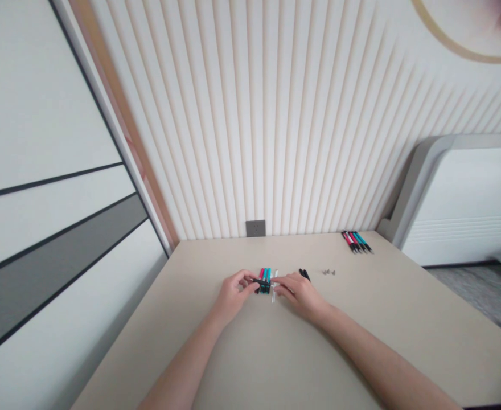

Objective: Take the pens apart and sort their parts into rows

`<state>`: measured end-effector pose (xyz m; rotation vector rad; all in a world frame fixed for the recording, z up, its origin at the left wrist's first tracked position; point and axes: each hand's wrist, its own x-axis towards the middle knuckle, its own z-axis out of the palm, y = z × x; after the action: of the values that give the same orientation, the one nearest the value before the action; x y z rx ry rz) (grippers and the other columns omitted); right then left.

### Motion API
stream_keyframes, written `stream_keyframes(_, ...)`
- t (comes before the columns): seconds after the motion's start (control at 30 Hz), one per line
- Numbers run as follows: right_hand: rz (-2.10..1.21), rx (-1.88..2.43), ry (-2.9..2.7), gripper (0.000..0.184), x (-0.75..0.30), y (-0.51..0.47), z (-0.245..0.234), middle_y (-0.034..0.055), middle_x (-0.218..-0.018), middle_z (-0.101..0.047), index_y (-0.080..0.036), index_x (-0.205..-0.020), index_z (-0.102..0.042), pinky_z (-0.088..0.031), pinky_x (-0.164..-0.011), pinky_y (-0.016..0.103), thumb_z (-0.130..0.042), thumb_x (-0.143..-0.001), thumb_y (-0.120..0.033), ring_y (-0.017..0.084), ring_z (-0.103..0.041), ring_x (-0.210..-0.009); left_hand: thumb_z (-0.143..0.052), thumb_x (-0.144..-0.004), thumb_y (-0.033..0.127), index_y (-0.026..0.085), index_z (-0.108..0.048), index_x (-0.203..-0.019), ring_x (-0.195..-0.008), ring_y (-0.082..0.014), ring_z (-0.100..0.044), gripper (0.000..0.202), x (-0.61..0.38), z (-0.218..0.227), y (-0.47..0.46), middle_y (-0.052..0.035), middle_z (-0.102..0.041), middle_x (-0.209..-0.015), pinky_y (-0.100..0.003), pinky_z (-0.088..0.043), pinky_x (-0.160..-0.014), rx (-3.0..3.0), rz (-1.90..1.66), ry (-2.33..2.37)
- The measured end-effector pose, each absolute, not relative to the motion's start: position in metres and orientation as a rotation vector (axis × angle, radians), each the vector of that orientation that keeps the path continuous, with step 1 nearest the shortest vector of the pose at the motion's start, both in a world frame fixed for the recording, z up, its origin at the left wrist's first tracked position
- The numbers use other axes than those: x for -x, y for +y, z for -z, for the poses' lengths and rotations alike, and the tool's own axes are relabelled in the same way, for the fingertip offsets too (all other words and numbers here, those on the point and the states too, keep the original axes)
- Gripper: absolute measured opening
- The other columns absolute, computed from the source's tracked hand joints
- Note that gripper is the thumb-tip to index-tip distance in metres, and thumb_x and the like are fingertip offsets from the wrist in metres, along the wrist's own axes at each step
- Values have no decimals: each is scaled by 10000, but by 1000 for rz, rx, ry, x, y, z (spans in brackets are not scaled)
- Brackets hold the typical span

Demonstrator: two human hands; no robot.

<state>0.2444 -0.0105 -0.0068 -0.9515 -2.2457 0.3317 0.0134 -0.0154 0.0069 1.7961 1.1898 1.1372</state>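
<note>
My left hand (233,291) and my right hand (298,291) meet over the middle of the beige table (254,353). Together they pinch a thin black pen part (261,282) held crosswise between their fingertips. Right under it lie a few pen barrels (265,277), pink and teal, side by side. A pale clear refill (274,285) lies beside them, by my right fingers. A black piece (304,274) sits just behind my right hand.
Several assembled pens (356,241), black, pink and teal, lie in a row at the table's far right. Two tiny metal bits (328,272) lie between them and my hands. A grey wall socket (255,228) sits at the table's back edge. A white bed headboard (459,199) stands at the right.
</note>
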Motion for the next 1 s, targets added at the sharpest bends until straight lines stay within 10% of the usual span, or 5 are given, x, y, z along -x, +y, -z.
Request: stream_keyframes(1.0,-953,1043,-1962,342,-214,-37,-5,7,-664,-690,-177,-940,-670,-402,-531,219,-423,-968,-412,130,-572,-542,-678,-805,350,119,-695,-866,-655,-123,-529,240,-31,-17,-23,-27,-654,-738,-218,-395,-614,-1460,-1035,923)
